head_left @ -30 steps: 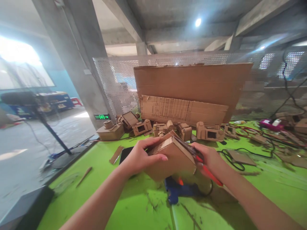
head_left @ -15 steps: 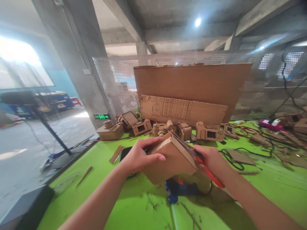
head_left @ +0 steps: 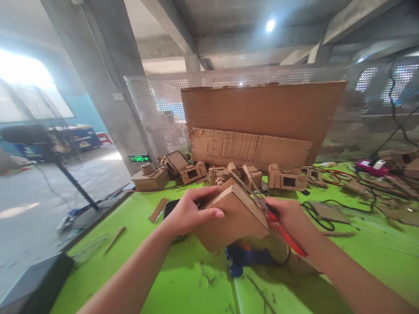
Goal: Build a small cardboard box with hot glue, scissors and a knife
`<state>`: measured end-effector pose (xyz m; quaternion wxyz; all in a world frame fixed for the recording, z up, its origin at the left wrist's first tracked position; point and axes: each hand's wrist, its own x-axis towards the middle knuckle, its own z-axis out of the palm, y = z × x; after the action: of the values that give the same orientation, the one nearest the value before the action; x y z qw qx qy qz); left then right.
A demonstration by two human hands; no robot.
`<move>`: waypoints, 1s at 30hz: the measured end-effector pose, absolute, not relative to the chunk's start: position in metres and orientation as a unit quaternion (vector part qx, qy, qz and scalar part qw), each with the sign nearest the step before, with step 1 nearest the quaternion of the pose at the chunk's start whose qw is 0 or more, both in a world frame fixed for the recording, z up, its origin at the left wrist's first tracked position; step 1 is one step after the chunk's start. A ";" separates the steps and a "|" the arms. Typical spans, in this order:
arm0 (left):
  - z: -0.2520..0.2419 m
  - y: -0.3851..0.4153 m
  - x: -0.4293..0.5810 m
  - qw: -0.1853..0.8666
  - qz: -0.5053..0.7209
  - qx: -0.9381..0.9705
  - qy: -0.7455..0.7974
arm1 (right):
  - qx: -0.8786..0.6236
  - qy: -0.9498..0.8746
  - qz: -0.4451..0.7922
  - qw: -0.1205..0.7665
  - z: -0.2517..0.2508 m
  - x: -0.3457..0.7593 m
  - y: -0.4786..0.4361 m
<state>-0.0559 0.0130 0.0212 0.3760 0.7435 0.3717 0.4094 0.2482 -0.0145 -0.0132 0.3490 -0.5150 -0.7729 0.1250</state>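
My left hand is closed on a brown cardboard box, thumb on its near face and fingers behind. The box is held tilted above the green table. My right hand is closed round red-handled scissors, whose metal blades lie along the box's upper right edge. The blades look parted, and a thin upright piece near them may be a cardboard strip; I cannot tell. Under the box, a blue glue gun rests on the table, partly hidden.
Several cardboard camera models line the back of the green table, before a large cardboard sheet. A black phone-like object lies behind my left hand. Cables and cardboard scraps lie to the right.
The scissors' blades have parted and now stand out above the box's edge, where they lay close against it before. My left hand and the box stay almost still.
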 end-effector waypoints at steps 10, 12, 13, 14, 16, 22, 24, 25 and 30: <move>0.020 0.015 -0.051 0.476 0.537 0.596 0.359 | -0.545 -0.728 0.062 0.412 -0.015 0.248 -0.007; 0.018 0.018 -0.053 0.458 0.588 0.559 0.364 | -0.543 -0.729 0.092 0.407 -0.016 0.247 -0.007; 0.017 0.020 -0.054 0.443 0.607 0.549 0.365 | -0.538 -0.730 0.110 0.407 -0.016 0.247 -0.007; 0.016 0.021 -0.056 0.430 0.622 0.544 0.364 | -0.531 -0.731 0.130 0.407 -0.015 0.245 -0.008; 0.014 0.023 -0.058 0.415 0.638 0.539 0.360 | -0.518 -0.734 0.159 0.410 -0.013 0.242 -0.010; 0.009 0.022 -0.050 0.424 0.655 0.521 0.347 | -0.522 -0.713 0.187 0.428 -0.012 0.235 -0.016; 0.006 0.021 -0.047 0.442 0.661 0.491 0.356 | -0.528 -0.708 0.192 0.428 -0.014 0.234 -0.016; 0.005 0.020 -0.045 0.450 0.666 0.468 0.368 | -0.529 -0.707 0.193 0.427 -0.015 0.234 -0.016; 0.014 0.013 -0.038 0.536 0.619 0.403 0.408 | -0.520 -0.725 0.202 0.403 -0.014 0.235 -0.016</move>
<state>-0.0382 0.0131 0.0141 0.5362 0.4026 0.4083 0.6194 0.2345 -0.0165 -0.0141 0.4029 -0.5203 -0.7254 0.2019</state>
